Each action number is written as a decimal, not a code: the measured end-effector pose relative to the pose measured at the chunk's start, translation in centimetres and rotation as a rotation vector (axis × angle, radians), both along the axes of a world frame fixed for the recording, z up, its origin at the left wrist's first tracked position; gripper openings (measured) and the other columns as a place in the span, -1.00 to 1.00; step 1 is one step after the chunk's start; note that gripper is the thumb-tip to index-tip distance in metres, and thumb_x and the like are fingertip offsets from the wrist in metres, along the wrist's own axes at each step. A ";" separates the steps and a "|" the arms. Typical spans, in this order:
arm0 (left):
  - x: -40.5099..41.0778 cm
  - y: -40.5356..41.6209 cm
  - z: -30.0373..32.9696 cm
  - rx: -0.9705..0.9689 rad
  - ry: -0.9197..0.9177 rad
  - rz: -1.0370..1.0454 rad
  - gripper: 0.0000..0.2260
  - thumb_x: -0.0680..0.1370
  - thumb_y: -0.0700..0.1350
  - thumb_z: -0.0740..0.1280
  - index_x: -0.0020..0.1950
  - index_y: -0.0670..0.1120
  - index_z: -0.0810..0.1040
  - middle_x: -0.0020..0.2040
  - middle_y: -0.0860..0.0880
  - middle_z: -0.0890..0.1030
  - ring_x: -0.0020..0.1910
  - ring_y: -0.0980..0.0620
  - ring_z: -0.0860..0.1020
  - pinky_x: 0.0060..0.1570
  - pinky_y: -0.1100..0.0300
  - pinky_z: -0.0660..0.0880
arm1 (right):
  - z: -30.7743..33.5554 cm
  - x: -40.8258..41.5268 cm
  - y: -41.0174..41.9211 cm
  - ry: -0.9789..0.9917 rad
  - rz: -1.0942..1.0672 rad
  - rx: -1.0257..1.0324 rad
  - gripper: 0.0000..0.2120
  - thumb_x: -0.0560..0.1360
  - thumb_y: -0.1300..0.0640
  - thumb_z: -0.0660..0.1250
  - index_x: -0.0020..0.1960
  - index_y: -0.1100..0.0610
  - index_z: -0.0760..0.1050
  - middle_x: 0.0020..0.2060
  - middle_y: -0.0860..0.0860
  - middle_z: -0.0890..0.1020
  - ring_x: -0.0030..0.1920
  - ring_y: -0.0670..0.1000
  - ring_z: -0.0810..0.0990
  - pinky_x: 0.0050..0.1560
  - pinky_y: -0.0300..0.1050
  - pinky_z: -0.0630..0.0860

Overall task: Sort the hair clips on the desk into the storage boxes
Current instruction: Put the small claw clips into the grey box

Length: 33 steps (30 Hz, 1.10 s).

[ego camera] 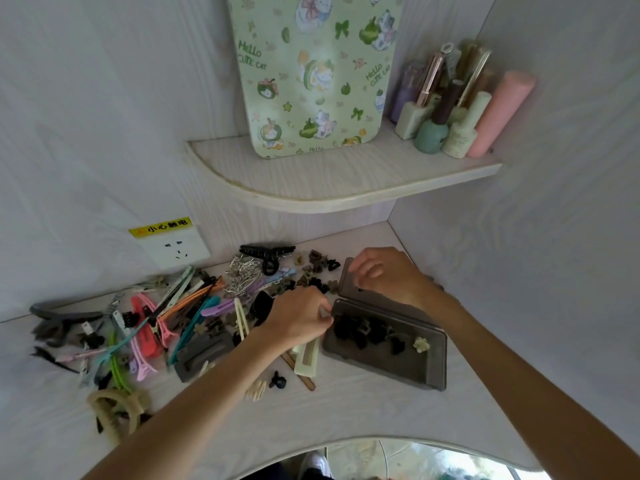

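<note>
Beside the grey rectangular plastic storage box (398, 367), whose hinged lid (349, 277) stands open, small dark claw hair clips (367, 332) and one pale flower clip (420, 344) already lie inside; more small clips (317, 261) sit just behind it; the left hand (298, 315) curls at the box's near edge, whether pinching a clip I cannot tell; the right hand (384, 271) hovers over the lid, fingers loosely bent, contents unclear. Leftward sprawls a heap of long pastel plastic clips (156, 323). These look light, stiff, springy; pinch each across its body.
</note>
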<state>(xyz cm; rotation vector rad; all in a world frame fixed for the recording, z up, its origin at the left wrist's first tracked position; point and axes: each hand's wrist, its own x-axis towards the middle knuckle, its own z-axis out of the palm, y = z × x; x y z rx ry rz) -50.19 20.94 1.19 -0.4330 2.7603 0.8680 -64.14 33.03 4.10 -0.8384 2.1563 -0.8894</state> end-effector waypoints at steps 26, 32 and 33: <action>9.8 -2.1 -5.4 -0.477 0.147 -0.078 -0.66 0.64 -0.04 0.07 0.41 0.07 0.36 0.45 0.07 0.33 0.37 -0.01 0.36 0.31 -0.08 0.35 | -6.4 9.5 3.2 0.870 0.353 0.113 -0.67 0.60 -0.03 0.12 0.33 -0.06 0.40 0.28 -0.09 0.43 0.32 -0.02 0.38 0.27 -0.11 0.34; 9.2 -2.3 -4.0 -0.556 0.190 0.009 -0.73 0.59 -0.06 0.17 0.24 0.09 0.54 0.28 0.09 0.52 0.22 0.02 0.50 0.19 0.06 0.45 | -4.5 9.2 2.5 0.715 0.269 0.113 -0.71 0.60 0.06 0.09 0.22 -0.03 0.52 0.17 -0.04 0.53 0.19 0.02 0.47 0.16 -0.16 0.40; 8.7 -2.4 -3.6 -0.554 0.215 0.029 -0.74 0.58 -0.08 0.19 0.20 0.10 0.56 0.22 0.10 0.57 0.17 0.03 0.53 0.16 0.10 0.47 | -4.1 8.6 2.0 0.688 0.245 0.097 -0.72 0.59 0.09 0.12 0.21 -0.02 0.52 0.21 -0.03 0.52 0.23 0.03 0.46 0.22 -0.13 0.37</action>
